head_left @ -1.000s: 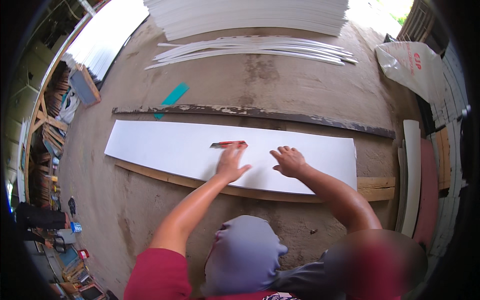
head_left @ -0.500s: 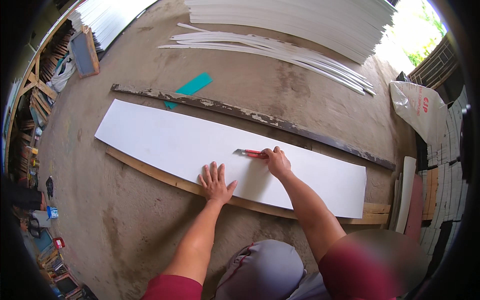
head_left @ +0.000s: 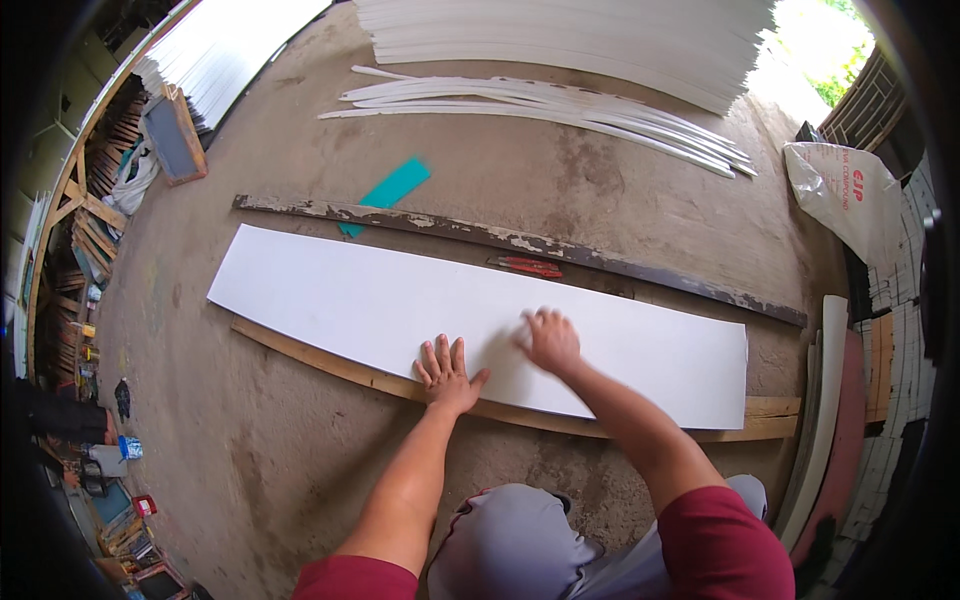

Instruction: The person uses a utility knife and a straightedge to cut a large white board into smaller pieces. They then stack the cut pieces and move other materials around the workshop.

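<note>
A long white sheet [head_left: 330, 280] lies across a wooden plank [head_left: 330, 362] on the floor. My left hand [head_left: 448, 375] presses flat on the sheet's near edge, fingers spread. Above the middle of the sheet is my right hand [head_left: 552, 342], empty, its fingers loosely bent and apart, the fingertips a little blurred. A red utility knife [head_left: 527, 266] rests just beyond the sheet's far edge, between it and a dark, paint-flaked bar [head_left: 520, 238].
Behind the bar lies a teal strip [head_left: 395, 185]. Farther off are thin white strips [head_left: 540, 102] and a stack of white sheets [head_left: 560, 45]. A whitish bag [head_left: 840, 195] stands at right. At the left edge a person's dark sleeve [head_left: 55, 415] shows near cans and tools.
My right hand has let go of the utility knife, which now lies beyond the sheet's far edge. That hand is back over the sheet; the left hand keeps its place on it.
</note>
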`<state>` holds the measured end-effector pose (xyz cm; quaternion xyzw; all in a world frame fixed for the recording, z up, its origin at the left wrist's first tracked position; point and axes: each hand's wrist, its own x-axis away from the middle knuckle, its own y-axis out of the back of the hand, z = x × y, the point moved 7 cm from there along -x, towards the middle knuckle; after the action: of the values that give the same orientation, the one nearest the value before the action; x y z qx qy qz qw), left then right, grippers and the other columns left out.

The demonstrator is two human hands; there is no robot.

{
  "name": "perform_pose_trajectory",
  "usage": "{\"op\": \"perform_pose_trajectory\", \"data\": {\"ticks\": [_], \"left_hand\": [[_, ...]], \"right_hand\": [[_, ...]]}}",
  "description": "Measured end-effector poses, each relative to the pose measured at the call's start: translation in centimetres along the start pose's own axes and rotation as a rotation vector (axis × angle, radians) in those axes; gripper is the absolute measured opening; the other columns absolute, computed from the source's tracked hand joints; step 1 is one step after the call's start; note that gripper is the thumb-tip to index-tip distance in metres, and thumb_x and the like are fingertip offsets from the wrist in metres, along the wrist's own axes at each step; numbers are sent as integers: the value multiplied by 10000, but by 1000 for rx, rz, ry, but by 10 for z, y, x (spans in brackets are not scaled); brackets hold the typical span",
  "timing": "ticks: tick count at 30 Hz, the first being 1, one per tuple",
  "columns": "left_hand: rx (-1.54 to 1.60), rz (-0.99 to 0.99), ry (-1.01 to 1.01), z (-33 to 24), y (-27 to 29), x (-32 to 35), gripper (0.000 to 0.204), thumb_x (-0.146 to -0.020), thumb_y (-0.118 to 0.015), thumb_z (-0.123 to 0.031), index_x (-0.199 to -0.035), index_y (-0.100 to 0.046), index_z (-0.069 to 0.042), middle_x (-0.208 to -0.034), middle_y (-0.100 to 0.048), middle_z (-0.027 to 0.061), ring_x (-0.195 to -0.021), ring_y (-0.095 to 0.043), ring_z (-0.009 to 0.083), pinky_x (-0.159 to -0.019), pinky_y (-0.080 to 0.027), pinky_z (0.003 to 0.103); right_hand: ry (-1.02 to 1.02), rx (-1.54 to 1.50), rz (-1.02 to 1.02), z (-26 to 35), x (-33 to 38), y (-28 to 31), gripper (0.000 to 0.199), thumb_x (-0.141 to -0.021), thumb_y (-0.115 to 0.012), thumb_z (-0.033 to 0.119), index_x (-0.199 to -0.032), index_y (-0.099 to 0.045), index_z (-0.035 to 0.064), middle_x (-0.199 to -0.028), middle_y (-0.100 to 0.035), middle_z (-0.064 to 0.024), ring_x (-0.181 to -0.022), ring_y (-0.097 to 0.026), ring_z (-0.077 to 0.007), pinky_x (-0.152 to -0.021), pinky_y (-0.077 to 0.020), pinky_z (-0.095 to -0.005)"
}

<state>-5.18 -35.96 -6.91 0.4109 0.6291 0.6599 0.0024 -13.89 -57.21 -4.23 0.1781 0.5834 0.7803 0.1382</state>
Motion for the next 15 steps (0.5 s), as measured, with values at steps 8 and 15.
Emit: {"op": "perform_pose_trajectory", "data": {"ticks": [8, 15], "left_hand": [[0, -31, -58, 3, 14, -2, 1008, -980, -442, -787, -1731, -88, -215, -1804, 12, 121, -1644, 87, 406, -1293, 33, 642], [-68, -459, -559, 43, 94, 26, 1027, -660, -934, -568, -1546, -539, -231, -1614, -476, 108, -1504, -423, 321, -1250, -300, 577]], "right_hand": [[175, 220, 122, 40, 97, -5, 941, -859, -739, 604, -1601, -439, 109, -1539, -444, -341, -1417, -471, -505, -1101, -436, -631], [426, 396, -157, 29, 115, 61, 456, -970, -583, 181, -1392, -596, 9, -1189, -684, -249, -974, -723, -375, -752, -625, -418]]}}
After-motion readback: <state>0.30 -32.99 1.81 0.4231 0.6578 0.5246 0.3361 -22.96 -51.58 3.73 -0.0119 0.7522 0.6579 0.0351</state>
